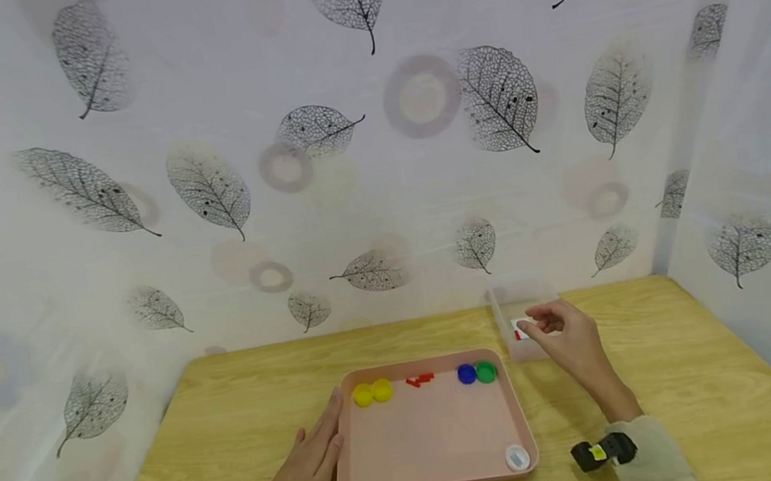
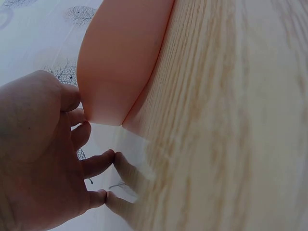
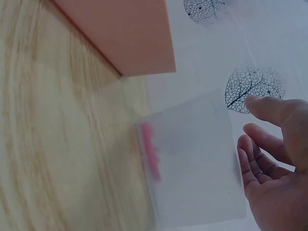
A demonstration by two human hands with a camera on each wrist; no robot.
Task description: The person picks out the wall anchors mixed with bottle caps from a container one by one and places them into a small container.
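My left hand (image 1: 306, 470) lies along the left side of a pink tray (image 1: 433, 437), fingers extended against its rim. In the left wrist view, fingertips touch the wood beside the tray's outer wall (image 2: 115, 62). My right hand (image 1: 571, 334) hovers at the rim of a translucent plastic box (image 1: 527, 350), thumb and fingers apart with nothing seen between them. Red pieces (image 3: 151, 151) show blurred through the box's wall in the right wrist view. On the tray lie two yellow caps (image 1: 381, 390), several small red sticks (image 1: 424, 378), a blue cap (image 1: 466, 374) and a green cap (image 1: 486, 372).
A round white piece (image 1: 517, 458) sits in the tray's near right corner. The wooden table (image 1: 234, 423) reaches back to a leaf-patterned curtain (image 1: 365, 194), which also hangs at both sides. A black wrist strap (image 1: 603, 451) is on the right forearm.
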